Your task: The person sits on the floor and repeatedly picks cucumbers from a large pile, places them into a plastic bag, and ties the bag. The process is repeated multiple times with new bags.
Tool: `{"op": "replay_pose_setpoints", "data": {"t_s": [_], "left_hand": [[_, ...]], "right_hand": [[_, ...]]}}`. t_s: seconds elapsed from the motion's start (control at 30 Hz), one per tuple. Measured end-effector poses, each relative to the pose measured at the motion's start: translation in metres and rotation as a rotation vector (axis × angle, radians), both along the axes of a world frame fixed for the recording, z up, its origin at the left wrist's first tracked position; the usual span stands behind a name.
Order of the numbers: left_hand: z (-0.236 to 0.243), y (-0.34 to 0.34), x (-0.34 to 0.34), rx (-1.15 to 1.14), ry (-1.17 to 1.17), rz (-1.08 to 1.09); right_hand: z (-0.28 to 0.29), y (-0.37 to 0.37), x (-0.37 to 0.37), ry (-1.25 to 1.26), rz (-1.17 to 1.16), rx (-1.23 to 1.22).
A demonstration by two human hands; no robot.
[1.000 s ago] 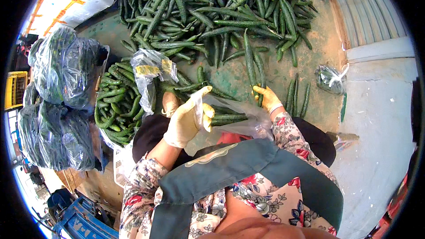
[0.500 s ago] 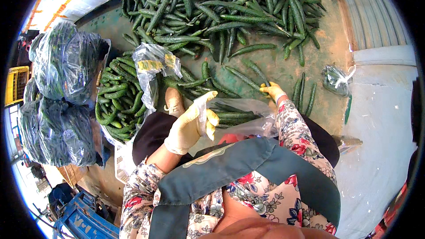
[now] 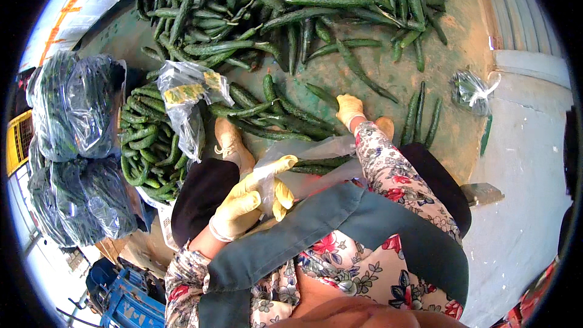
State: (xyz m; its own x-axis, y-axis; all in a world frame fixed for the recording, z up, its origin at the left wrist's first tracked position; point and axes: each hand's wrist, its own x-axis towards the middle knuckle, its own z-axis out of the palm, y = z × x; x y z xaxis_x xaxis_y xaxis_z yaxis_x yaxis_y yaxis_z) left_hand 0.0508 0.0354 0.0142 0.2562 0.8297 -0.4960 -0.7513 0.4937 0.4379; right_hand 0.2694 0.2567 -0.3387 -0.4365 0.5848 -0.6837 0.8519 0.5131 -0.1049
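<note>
My gloved left hand (image 3: 243, 206) is closed on the edge of a clear plastic bag (image 3: 331, 146), which spreads across my lap with several cucumbers (image 3: 319, 164) inside. My right hand (image 3: 350, 110), also gloved, reaches past the bag and closes around the near end of a dark green cucumber (image 3: 322, 93). Beyond it a longer cucumber (image 3: 367, 76) lies loose on the green floor. More loose cucumbers (image 3: 273, 118) lie on the floor to the left of the right hand, beside my shoe (image 3: 232, 146).
A large cucumber pile (image 3: 267, 12) covers the far floor. On the left stand a full crate of cucumbers (image 3: 149, 146), a crumpled clear bag (image 3: 188, 94) and stacked filled bags (image 3: 76, 109). Several cucumbers (image 3: 419, 115) and a tied bag (image 3: 470, 92) lie right, near a pale wall (image 3: 522, 164).
A cucumber near my right hand now lies farther out on the floor. My right hand has shifted left and away from me onto another one. My left hand still holds the bag, slightly lower.
</note>
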Motion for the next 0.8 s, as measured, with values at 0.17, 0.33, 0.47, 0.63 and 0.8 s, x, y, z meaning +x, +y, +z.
{"op": "replay_pose_setpoints", "data": {"t_s": [0.17, 0.33, 0.47, 0.63, 0.8], "left_hand": [[0.005, 0.010, 0.006, -0.120, 0.110, 0.037], [0.003, 0.011, 0.005, -0.131, 0.136, 0.053], [-0.007, 0.006, -0.007, -0.038, 0.019, 0.068], [-0.007, 0.013, -0.012, -0.097, 0.017, 0.107], [-0.009, 0.018, -0.014, -0.093, 0.029, 0.120]], "right_hand": [[0.009, 0.013, 0.004, 0.273, -0.070, 0.119], [0.031, 0.088, -0.023, 0.281, 0.059, 0.317], [0.037, 0.167, -0.035, 0.300, 0.108, 0.456], [0.005, 0.203, -0.041, 0.242, 0.114, 0.402], [-0.001, 0.176, -0.043, 0.110, 0.050, 0.378]]}}
